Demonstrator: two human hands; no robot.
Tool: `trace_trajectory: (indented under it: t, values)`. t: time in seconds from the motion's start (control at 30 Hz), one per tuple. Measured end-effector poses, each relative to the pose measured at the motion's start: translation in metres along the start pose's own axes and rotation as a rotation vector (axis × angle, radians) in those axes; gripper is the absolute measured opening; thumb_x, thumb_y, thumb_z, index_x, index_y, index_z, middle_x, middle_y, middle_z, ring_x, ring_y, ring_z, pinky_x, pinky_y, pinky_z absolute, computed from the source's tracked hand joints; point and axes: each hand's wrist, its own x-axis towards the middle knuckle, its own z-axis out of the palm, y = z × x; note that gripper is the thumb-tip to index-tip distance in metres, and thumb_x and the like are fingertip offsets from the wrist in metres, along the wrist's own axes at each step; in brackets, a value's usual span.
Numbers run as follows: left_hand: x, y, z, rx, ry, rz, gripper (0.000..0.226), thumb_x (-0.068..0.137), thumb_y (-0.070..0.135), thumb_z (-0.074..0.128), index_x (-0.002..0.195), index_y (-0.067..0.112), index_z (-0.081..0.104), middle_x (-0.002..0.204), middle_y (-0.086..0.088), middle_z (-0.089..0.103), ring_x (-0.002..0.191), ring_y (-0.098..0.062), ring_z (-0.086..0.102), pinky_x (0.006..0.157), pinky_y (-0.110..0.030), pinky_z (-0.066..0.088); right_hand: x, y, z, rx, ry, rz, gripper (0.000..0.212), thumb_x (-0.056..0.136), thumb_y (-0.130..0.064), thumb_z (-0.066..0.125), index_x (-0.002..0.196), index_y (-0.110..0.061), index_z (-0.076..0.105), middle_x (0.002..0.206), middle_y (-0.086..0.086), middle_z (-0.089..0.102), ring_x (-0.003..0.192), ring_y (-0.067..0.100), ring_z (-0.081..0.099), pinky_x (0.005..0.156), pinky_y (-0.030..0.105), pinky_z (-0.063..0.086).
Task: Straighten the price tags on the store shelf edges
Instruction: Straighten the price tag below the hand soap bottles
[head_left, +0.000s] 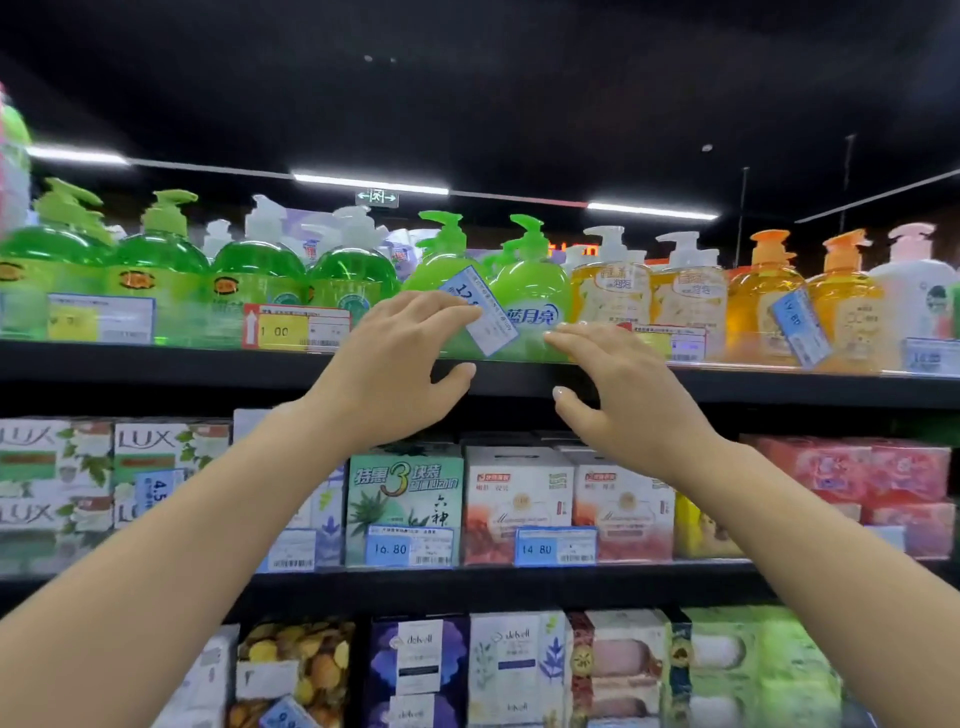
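Observation:
A blue-and-white price tag (485, 317) hangs crooked, tilted steeply, on the clear front strip of the top shelf (156, 364), in front of green soap bottles. My left hand (395, 364) is raised to it, fingertips touching the tag's left edge, thumb below at the shelf edge. My right hand (618, 384) reaches in from the right, its straight fingertips just short of the tag's lower right corner. A second crooked blue tag (800, 327) leans in front of the orange bottles. Other tags (296, 327) (101, 317) sit level.
Pump bottles of green, yellow and orange soap line the top shelf. The middle shelf (519, 571) holds boxed soaps with level tags (410, 545) (556, 545) and one tilted tag (156, 491) at the left. More soap boxes fill the bottom shelf.

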Motion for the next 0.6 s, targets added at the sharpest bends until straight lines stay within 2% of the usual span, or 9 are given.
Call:
trace_trajectory:
  t: [0.2, 0.37, 0.53, 0.6]
  values:
    - [0.015, -0.009, 0.001, 0.055, 0.031, -0.044, 0.051, 0.084, 0.030, 0.051, 0.132, 0.012, 0.053, 0.134, -0.006, 0.053, 0.125, -0.027, 0.044, 0.105, -0.037, 0.029, 0.004, 0.008, 0.013, 0.034, 0.025, -0.062, 0.054, 0.082, -0.030, 0.051, 0.133, -0.012, 0.051, 0.136, 0.007, 0.052, 0.129, 0.025, 0.040, 0.107, 0.031, 0.019]
    - [0.024, -0.018, 0.002, 0.085, -0.006, -0.062, 0.050, 0.092, 0.018, 0.054, 0.141, 0.013, 0.043, 0.143, -0.007, 0.045, 0.131, -0.027, 0.037, 0.108, -0.034, 0.024, 0.012, 0.004, 0.018, 0.039, 0.059, -0.104, 0.053, 0.083, -0.029, 0.052, 0.133, -0.011, 0.052, 0.136, 0.009, 0.052, 0.130, 0.026, 0.041, 0.108, 0.033, 0.019]
    - [0.032, -0.029, 0.005, 0.179, 0.045, 0.025, 0.046, 0.087, 0.016, 0.046, 0.133, 0.011, 0.052, 0.134, -0.007, 0.055, 0.119, -0.032, 0.051, 0.102, -0.044, 0.034, 0.020, 0.002, 0.023, 0.038, 0.068, -0.102, 0.053, 0.083, -0.031, 0.051, 0.133, -0.013, 0.052, 0.135, 0.008, 0.053, 0.130, 0.026, 0.040, 0.107, 0.030, 0.015]
    - [0.035, -0.030, 0.005, 0.201, 0.060, 0.051, 0.046, 0.085, 0.014, 0.046, 0.131, 0.012, 0.054, 0.133, -0.005, 0.056, 0.116, -0.031, 0.052, 0.100, -0.044, 0.035, 0.021, 0.002, 0.026, 0.033, 0.079, -0.103, 0.053, 0.083, -0.031, 0.052, 0.132, -0.013, 0.053, 0.134, 0.007, 0.054, 0.129, 0.026, 0.042, 0.107, 0.030, 0.016]
